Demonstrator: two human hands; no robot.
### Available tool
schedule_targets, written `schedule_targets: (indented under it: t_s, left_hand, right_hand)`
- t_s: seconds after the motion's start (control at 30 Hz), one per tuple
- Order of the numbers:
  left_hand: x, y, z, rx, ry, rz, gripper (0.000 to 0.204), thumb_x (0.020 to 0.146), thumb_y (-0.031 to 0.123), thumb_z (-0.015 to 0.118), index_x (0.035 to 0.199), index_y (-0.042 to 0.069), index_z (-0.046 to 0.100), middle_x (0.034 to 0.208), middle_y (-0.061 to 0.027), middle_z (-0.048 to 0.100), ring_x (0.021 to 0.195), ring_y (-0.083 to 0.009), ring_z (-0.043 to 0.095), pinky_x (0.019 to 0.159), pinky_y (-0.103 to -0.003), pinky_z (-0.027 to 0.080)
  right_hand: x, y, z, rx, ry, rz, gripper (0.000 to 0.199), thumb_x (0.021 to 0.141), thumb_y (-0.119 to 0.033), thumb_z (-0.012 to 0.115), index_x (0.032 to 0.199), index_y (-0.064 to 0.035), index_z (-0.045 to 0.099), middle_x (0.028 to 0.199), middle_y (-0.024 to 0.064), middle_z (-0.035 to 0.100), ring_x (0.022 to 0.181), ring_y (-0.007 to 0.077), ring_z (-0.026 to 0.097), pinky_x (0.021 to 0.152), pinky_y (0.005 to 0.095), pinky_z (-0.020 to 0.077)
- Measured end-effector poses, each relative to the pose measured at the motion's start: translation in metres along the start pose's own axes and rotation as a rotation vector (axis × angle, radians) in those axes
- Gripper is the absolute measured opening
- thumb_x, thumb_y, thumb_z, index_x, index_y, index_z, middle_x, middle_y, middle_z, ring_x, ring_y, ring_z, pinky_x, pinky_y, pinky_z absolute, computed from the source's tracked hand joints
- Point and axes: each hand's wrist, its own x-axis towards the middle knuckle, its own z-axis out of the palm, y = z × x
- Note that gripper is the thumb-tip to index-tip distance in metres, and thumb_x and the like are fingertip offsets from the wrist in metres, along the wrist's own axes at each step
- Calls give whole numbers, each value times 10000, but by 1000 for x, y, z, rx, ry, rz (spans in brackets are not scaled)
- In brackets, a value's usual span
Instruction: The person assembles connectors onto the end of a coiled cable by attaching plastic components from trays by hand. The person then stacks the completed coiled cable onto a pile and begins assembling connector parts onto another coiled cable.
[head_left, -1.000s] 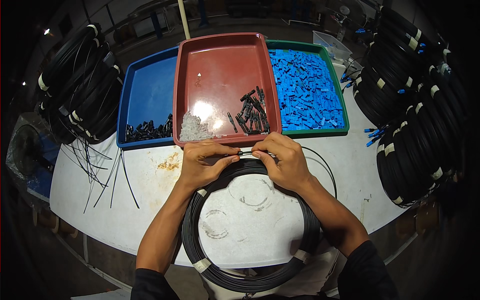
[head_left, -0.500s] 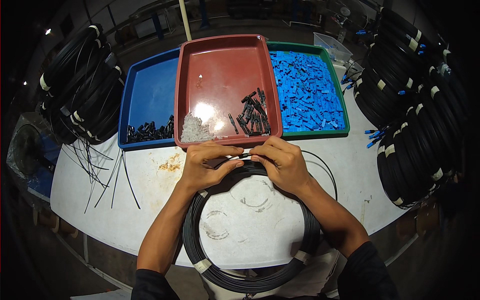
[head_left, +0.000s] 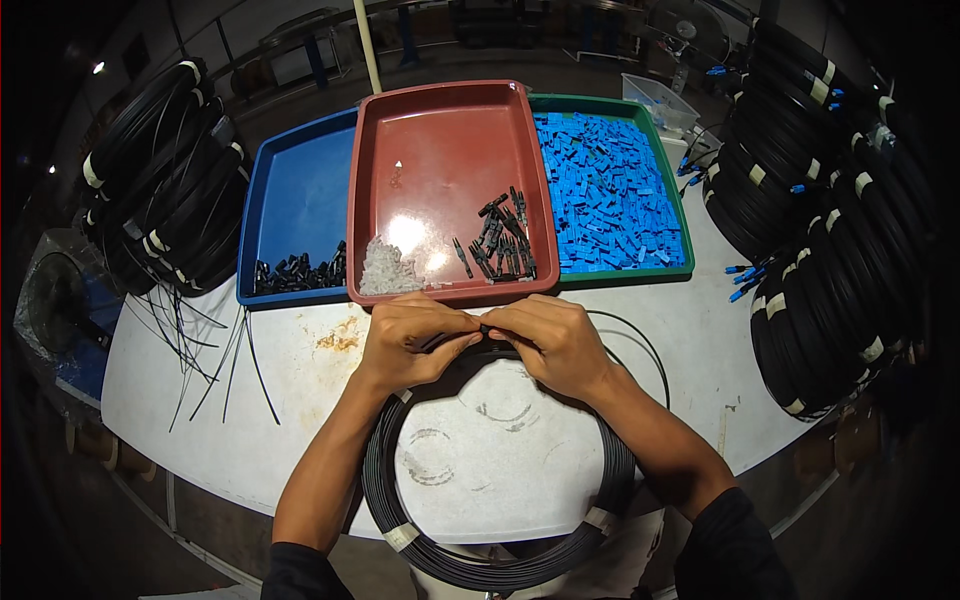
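Note:
Above the far rim of a coil of black cable, my left hand and my right hand meet fingertip to fingertip. Between them, pinched by thumb and fingers of each hand, is a small black connector part, mostly hidden. A loose length of the black cable curves out from behind my right hand and down to the coil's right side. Just beyond my fingers stands a red tray holding slim black connector pieces and a pile of small whitish translucent parts.
A blue tray with short black parts stands left of the red one. To the right is a green tray full of blue connector pieces. Stacked cable coils rise at left, and more coils at right. Loose cable ends hang over the white table.
Both hands have shifted slightly lower in view, and so have the trays. My right fingers have moved left against the left fingertips, covering more of the small black connector part.

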Motion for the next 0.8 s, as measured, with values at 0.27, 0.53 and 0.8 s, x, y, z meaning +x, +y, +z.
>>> schedule_targets:
  t_s: [0.27, 0.53, 0.8]
  left_hand:
    - [0, 2, 0, 31, 28, 22, 213, 673, -28, 837, 870, 36, 786, 834, -95, 776, 763, -220, 755, 723, -319, 562]
    - [-1, 3, 0, 77, -3, 94, 235, 647, -22, 856, 856, 59, 786, 816, -71, 774, 765, -205, 754, 693, -323, 558]
    - [-2, 2, -1, 55, 13, 77, 204, 662, -5, 865, 840, 63, 792, 804, -69, 772, 704, -197, 731, 682, -307, 546]
  right_hand:
    - [2, -4, -1, 19, -9, 40, 190, 838, -90, 758, 1011, -37, 702, 883, 121, 715, 784, 302, 694, 699, 398, 548]
    - [2, -4, 1, 104, -37, 29, 188, 855, -61, 747, 1033, -16, 709, 907, 136, 724, 807, 314, 702, 736, 394, 561]
    - [3, -5, 1, 154, -19, 67, 163, 830, -13, 743, 992, 4, 729, 895, 131, 721, 805, 297, 705, 717, 376, 566]
